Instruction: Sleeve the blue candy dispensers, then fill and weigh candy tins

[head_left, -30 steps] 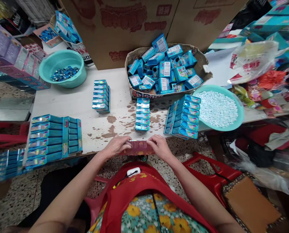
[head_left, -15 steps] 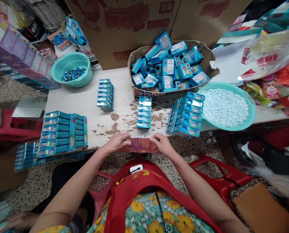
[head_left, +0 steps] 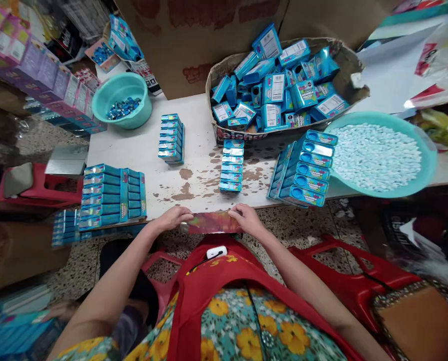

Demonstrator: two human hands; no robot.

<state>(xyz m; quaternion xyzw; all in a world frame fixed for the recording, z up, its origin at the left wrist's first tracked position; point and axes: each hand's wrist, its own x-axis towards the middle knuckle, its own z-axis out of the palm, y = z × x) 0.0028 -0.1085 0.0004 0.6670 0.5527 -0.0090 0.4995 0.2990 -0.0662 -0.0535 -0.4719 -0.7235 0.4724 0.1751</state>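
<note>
Between my hands, at the table's front edge, a glossy see-through strip [head_left: 212, 223] is held out level; it looks reddish against the apron. My left hand [head_left: 174, 218] pinches its left end, and my right hand [head_left: 247, 219] pinches the right end between thumb and fingers. Just beyond the strip stands a short row of blue candy boxes [head_left: 232, 166]. Another small stack of blue boxes [head_left: 171, 139] sits farther left. A larger block of blue boxes [head_left: 111, 195] lies at the left edge, and a tilted stack [head_left: 302, 170] stands on the right.
An open carton [head_left: 224, 136] of jumbled blue boxes stands at the back. A teal basin [head_left: 429, 160] of pale candies is at the right, and a teal bowl [head_left: 143, 113] of small blue pieces at the left. Red stools [head_left: 344, 265] flank me. Another person's hand [head_left: 60, 310] shows lower left.
The camera view has shifted, so the table things appear farther right and slightly higher. Both hands keep hold of the strip's ends; its surface catches the light differently and looks more see-through.
</note>
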